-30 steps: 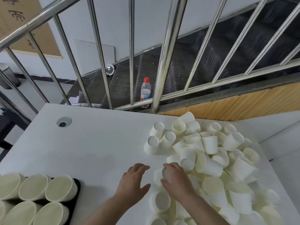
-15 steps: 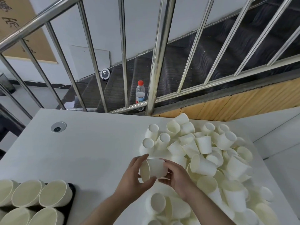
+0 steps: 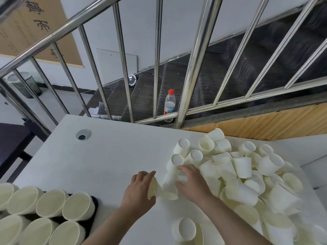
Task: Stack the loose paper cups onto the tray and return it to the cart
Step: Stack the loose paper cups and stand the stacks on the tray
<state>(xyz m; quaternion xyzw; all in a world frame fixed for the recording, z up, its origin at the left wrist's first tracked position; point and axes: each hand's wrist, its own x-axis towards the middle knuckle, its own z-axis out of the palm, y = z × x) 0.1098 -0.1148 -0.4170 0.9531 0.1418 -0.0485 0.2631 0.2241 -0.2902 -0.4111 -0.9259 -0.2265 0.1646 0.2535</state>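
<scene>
- On the white table [image 3: 109,156], the left hand [image 3: 139,190] grips one paper cup [image 3: 153,187] — fingers curled round it.
- Right hand [image 3: 192,184] rests on the loose cup pile [image 3: 247,183] — fingers spread, grip unclear.

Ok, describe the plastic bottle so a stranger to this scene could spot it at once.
Start at the steel stair railing behind the white table's far edge. At the foot of its thickest post, on the dark stairs behind the bars, stands the clear plastic bottle. Its red cap and red-and-white label set it apart; everything nearby is grey metal or dark stair.
</scene>
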